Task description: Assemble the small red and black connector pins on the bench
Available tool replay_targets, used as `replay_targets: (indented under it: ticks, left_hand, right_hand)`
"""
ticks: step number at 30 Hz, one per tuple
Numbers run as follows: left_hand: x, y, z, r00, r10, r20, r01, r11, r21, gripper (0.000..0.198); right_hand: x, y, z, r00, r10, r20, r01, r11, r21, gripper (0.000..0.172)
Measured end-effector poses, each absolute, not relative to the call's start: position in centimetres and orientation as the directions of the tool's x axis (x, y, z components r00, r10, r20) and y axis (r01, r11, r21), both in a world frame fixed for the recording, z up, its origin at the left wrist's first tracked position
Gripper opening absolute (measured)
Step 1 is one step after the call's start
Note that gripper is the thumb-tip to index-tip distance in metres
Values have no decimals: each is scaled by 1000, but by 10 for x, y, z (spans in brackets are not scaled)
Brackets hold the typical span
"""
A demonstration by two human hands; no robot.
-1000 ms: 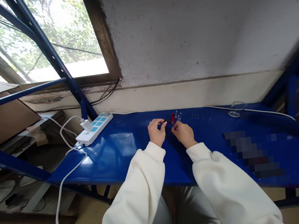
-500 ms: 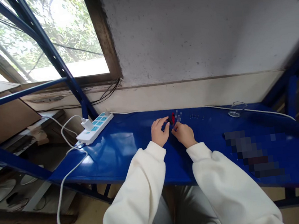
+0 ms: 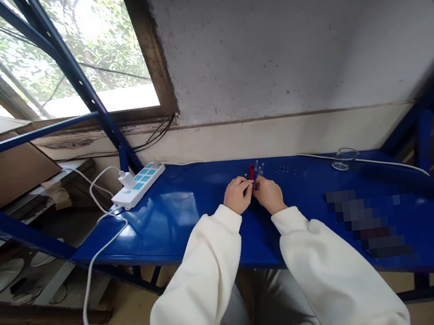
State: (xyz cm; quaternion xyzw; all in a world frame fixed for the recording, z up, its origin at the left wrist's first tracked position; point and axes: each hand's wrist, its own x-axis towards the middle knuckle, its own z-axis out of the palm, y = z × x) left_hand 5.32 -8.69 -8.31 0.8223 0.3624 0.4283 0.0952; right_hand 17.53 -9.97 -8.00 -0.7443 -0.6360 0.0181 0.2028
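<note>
My left hand (image 3: 236, 195) and my right hand (image 3: 269, 194) rest side by side on the blue metal bench (image 3: 176, 215), fingertips meeting at a small red part (image 3: 252, 171). Both hands are curled in a pinch around small parts that I cannot make out. Several clear little tubes (image 3: 258, 168) stand just beyond my fingers. A row of tiny dark pieces (image 3: 284, 168) lies on the bench to the right of the tubes.
A white power strip (image 3: 137, 185) with a plugged-in adapter lies at the bench's left end, its white cable (image 3: 93, 251) hanging off the edge. A clear glass dish (image 3: 342, 158) sits at the back right. Blue rack posts (image 3: 72, 75) and a window flank the left.
My left hand has moved right and closed in on my right hand; the gap between them and the dark piece held there is gone.
</note>
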Motion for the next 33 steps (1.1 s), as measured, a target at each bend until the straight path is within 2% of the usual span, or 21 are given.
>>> replay_targets:
  ticks: [3, 9, 14, 19, 21, 24, 28, 30, 33]
  left_hand:
    - [56, -82, -91, 347, 700, 624, 462, -707, 536, 26]
    - [56, -71, -98, 83, 811, 580, 475, -543, 692, 16]
    - [55, -71, -100, 139, 811, 568, 480, -557, 678, 22]
    - [50, -61, -96, -19, 839, 543, 507, -460, 729, 21]
    - [48, -54, -94, 32, 876, 482, 556, -416, 720, 22]
    - [49, -48, -90, 203, 914, 353, 676, -391, 625, 25]
    - [58, -47, -86, 388, 902, 188, 749, -428, 506, 53]
    - [63, -47, -85, 416, 900, 128, 767, -423, 483, 62]
    - [71, -47, -87, 390, 914, 107, 802, -395, 448, 60]
  right_hand:
    - [175, -99, -83, 162, 958, 236, 944, -80, -320, 16]
    - [174, -99, -85, 124, 971, 202, 948, -56, -313, 12]
    - [173, -100, -84, 90, 978, 190, 950, -27, -311, 10]
    - [177, -102, -82, 102, 979, 176, 928, -30, -371, 8]
    - [180, -103, -79, 128, 970, 207, 903, -27, -430, 9]
    - [183, -104, -75, 223, 909, 353, 848, -2, -530, 14]
    - [187, -105, -71, 366, 757, 541, 793, 52, -607, 23]
    - [188, -105, -71, 397, 723, 566, 776, 64, -627, 25]
    - [188, -105, -71, 405, 719, 565, 767, 71, -638, 26]
